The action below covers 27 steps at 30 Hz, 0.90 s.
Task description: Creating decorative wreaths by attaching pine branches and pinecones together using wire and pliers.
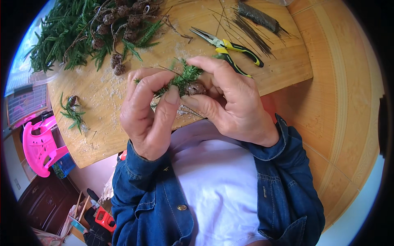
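Between my hands, over the front of the wooden table, is a small green pine sprig (189,74) with a brown pine cone (195,88) against it. My left hand (148,107) pinches the sprig between thumb and fingers. On the other side my right hand (230,98) has its thumb and curled fingers closed around the pine cone, its index finger arched over the sprig's top. Thin dark wires stick out above and below the bundle. My right hand's lower fingers are partly hidden behind the cone.
Yellow-and-black needle-nose pliers (227,46) lie beyond my right hand, near loose dark wires (251,33) and a wrapped wire bundle (258,17). Green branches (67,35) and pine cones (130,20) pile up at far left. A finished-looking sprig (72,111) lies left; a pink chair (41,145) stands beside the table.
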Motion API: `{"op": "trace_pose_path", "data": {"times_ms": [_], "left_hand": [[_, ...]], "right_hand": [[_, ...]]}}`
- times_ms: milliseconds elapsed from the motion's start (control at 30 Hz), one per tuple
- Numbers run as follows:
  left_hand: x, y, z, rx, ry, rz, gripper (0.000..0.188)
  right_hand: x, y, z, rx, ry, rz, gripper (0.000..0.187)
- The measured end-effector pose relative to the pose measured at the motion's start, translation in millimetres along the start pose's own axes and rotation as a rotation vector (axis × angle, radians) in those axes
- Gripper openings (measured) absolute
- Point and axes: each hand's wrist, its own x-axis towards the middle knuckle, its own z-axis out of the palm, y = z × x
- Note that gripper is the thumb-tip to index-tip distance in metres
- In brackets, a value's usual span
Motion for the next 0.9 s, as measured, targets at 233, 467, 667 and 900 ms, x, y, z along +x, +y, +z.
{"op": "trace_pose_path", "data": {"times_ms": [233,467,667,900], "left_hand": [[4,8,6,0.073,-0.010,-0.135,0.016],[6,3,9,0.189,-0.002,0.070,0.016],[4,0,2,0.208,-0.024,0.142,0.016],[11,6,-4,0.331,-0.126,0.182,0.016]], "right_hand": [[0,0,0,-0.098,0.030,-0.036,0.047],[2,0,-1,-0.149,0.076,-0.108,0.047],[2,-1,-2,-0.091,0.022,-0.065,0.043],[25,-3,-28,-0.252,0.017,-0.238,0.026]]}}
